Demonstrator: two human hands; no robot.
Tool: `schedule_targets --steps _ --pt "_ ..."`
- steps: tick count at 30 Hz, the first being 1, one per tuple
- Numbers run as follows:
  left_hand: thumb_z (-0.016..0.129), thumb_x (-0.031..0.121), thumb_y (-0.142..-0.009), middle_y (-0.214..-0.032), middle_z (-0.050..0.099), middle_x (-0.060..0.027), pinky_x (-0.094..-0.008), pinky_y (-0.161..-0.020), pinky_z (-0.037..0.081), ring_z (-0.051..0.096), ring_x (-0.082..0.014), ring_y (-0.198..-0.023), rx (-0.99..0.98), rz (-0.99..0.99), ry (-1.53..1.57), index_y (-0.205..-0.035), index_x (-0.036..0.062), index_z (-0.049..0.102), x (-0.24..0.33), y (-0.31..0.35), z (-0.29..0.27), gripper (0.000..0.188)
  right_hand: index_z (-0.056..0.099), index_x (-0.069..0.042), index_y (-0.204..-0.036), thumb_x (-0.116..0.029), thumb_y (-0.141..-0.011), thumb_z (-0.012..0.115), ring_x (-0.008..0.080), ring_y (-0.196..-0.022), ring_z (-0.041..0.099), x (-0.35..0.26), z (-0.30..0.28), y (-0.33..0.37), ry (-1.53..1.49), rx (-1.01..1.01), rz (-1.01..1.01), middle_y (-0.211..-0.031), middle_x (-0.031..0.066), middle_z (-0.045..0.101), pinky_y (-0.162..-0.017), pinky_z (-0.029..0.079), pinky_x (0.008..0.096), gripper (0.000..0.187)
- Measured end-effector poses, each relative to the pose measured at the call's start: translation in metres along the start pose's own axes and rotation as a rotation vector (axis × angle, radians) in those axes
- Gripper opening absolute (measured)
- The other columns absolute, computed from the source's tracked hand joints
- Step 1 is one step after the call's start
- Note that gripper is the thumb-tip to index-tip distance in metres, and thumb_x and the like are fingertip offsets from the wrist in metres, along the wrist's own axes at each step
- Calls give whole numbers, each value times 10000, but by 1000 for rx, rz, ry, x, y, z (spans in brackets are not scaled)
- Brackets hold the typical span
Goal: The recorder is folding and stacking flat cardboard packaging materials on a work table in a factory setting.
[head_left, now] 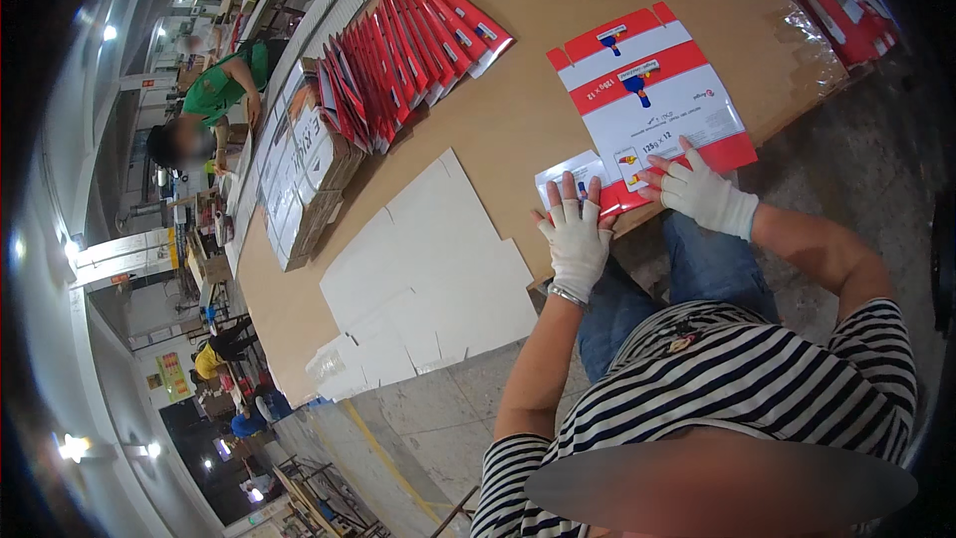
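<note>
Flat on the table near me lies a red and white printed carton blank (662,105) with blue pictures, its flaps spread out. My left hand (578,239), in a white fingerless glove, rests with fingers stretched out on the blank's near left flap. My right hand (705,194), gloved the same way, lies with its fingers spread on the near edge of the blank. Neither hand grips anything. To the left of the blank is a plain white cardboard sheet (428,269) with slits along its near edge.
A fanned row of folded red cartons (408,55) stands at the far side of the brown table (528,70). Beside it sits a wrapped bundle of boxes (307,164). More red packs (832,0) are at the far right. A person in green (224,90) works across the table.
</note>
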State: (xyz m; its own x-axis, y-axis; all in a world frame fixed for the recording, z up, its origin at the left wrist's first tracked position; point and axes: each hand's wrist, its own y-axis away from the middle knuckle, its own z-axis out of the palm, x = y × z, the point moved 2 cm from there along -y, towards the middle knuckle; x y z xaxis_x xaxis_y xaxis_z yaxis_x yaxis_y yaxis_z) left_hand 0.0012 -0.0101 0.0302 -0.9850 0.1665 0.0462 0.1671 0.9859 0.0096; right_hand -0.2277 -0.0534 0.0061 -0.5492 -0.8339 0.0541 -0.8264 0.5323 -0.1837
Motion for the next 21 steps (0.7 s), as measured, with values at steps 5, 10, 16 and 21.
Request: schedule_targets --steps 5,10,16,21 --pt "595 420 -868 -1549 222 -159 -701 -1047 177 173 -395 -1429 28 18 39 -1449 222 378 -3 1 2 652 556 -184 -1293 -243 -925 443 210 -1382 357 3 4 1 -3 22 -56 -1419 12 487 -1088 152 692 390" --pt "564 424 -896 -1556 210 -153 -683 -1065 133 163 -390 -1433 8 -5 57 -1464 190 355 0 0 2 649 547 -177 -1310 -234 -932 443 209 -1376 368 2 3 3 -18 16 -38 -1411 14 497 -1093 153 685 397" --pt "644 415 -839 -1562 202 -145 -676 -1072 93 119 -393 -1444 -78 -173 226 -1451 156 371 7 -13 -1 719 548 -169 -1312 -216 -936 450 214 -1365 386 5 2 4 -28 -5 -55 -1406 23 503 -1099 169 671 391" --pt "715 407 -772 -1541 242 -159 -666 -1082 77 125 -393 -1439 -9 -277 353 -1436 126 385 4 -54 0 792 594 -137 -1245 -166 -899 493 212 -1331 433 9 -9 2 -137 34 -56 -1356 36 546 -1116 202 624 362"
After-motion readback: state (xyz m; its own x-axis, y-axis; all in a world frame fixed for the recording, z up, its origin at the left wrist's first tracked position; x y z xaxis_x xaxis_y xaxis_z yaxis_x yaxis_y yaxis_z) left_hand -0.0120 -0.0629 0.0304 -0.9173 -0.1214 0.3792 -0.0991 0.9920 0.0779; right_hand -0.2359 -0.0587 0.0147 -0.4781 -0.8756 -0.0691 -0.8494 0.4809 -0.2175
